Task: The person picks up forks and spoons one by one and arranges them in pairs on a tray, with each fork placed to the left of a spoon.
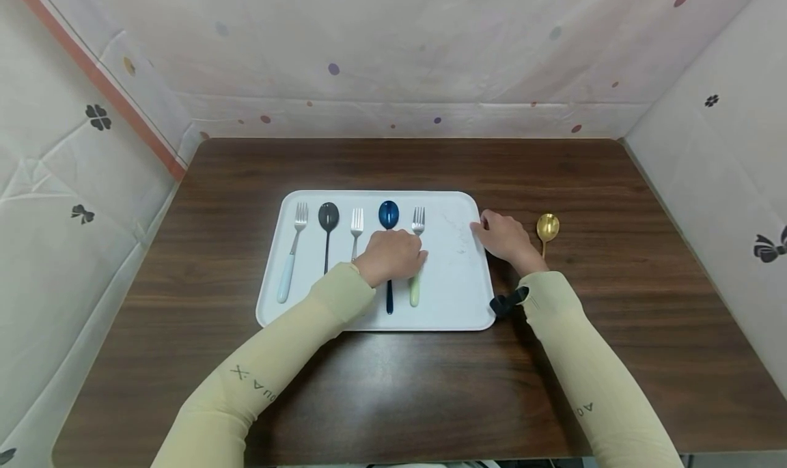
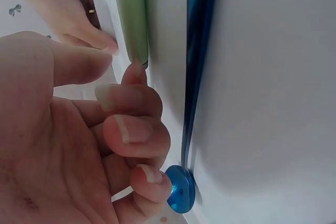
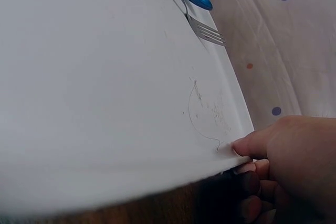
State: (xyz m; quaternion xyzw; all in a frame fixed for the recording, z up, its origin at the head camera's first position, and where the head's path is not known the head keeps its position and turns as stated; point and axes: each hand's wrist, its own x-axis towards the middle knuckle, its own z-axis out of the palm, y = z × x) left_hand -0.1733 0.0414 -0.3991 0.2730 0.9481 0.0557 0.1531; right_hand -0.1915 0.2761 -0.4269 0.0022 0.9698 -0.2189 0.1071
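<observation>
A white tray lies on the table. My right hand pinches its right edge, thumb on top and curled fingers under the rim in the right wrist view. My left hand is over the tray, fingers loosely curled, covering parts of a blue spoon and a green-handled fork. In the left wrist view one fingertip is right at the collar of the fork's green handle, with the thumb apart from it. To the left lie a small fork, a dark spoon and a blue-handled fork.
A gold spoon lies on the brown table, just right of my right hand. Patterned cloth hangs behind the table and along both sides. A black band is on the right wrist.
</observation>
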